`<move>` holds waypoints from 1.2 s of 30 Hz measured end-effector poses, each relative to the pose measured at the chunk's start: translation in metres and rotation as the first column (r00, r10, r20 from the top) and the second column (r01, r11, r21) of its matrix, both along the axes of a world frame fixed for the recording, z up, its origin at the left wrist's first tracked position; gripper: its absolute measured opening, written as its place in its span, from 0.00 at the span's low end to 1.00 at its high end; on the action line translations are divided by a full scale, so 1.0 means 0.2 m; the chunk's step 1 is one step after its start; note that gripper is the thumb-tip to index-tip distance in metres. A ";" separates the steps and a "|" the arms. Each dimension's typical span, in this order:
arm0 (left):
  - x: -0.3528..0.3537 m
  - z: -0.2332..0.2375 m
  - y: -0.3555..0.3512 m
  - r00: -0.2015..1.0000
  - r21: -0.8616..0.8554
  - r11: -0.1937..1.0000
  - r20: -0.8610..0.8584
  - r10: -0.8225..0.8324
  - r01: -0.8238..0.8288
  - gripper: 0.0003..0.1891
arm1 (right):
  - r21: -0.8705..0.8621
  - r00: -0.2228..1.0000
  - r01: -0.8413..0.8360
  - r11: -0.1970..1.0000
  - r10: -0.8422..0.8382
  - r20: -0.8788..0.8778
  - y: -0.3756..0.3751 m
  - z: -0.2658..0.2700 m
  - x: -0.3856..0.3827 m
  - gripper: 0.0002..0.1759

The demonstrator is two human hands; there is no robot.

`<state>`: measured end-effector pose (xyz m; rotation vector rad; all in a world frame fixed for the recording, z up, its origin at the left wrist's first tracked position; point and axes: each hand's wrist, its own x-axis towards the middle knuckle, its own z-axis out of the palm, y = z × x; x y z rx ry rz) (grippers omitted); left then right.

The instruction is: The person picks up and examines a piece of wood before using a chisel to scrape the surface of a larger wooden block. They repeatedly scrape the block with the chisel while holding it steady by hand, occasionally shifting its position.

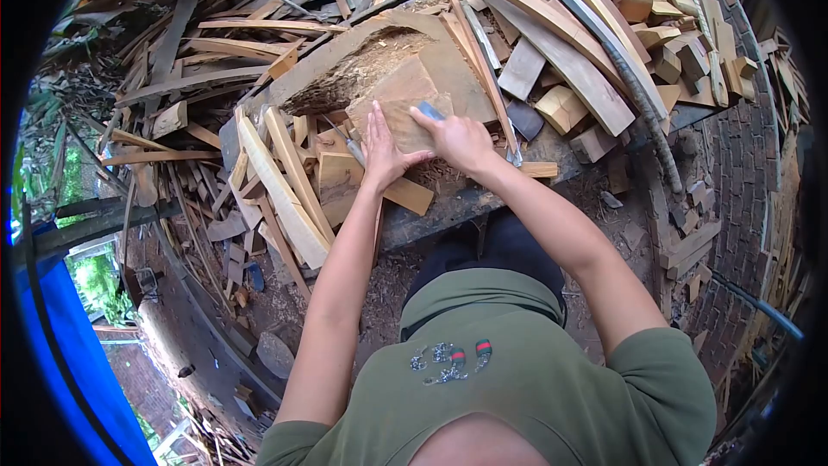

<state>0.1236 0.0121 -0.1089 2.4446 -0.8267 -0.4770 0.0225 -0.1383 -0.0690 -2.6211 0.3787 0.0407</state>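
A flat-faced wooden block (398, 97) lies in front of me on a larger hollowed slab of wood (473, 91). My left hand (385, 154) rests along the block's left and near edge, fingers stretched out together and thumb spread to the right. In my right hand (461, 142) is a small blue-grey flat piece (428, 110), held against the block's face at its right side; I cannot tell what kind of tool it is. A thin pointed tool with a grey handle (354, 149) lies just left of my left hand.
Long wood strips (280, 194) lean at the bench's left edge. Curved boards (552, 43) and cut blocks (673, 26) are heaped at the right. Scrap slats (250, 47) pile up behind on the left. A dark bent bar (634, 86) crosses the right side.
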 end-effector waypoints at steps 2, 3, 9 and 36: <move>0.00 0.00 0.00 1.000 0.020 1.000 -0.014 0.013 -0.013 0.79 | 0.018 1.000 0.007 1.000 -0.008 0.028 0.01 -0.06 0.10 0.29; 0.00 0.00 0.00 0.999 0.040 0.999 -0.031 0.018 -0.017 0.78 | 0.037 0.998 0.024 0.999 -0.026 0.052 0.02 -0.06 0.13 0.30; -0.01 0.01 0.00 1.000 0.025 0.999 -0.007 0.022 -0.022 0.78 | 0.036 0.989 -0.015 0.999 0.020 -0.148 0.01 0.09 -0.06 0.29; -0.01 0.04 -0.01 0.999 0.061 0.998 -0.024 0.025 -0.023 0.78 | -0.041 0.988 -0.002 0.999 -0.004 -0.156 0.00 0.09 -0.12 0.30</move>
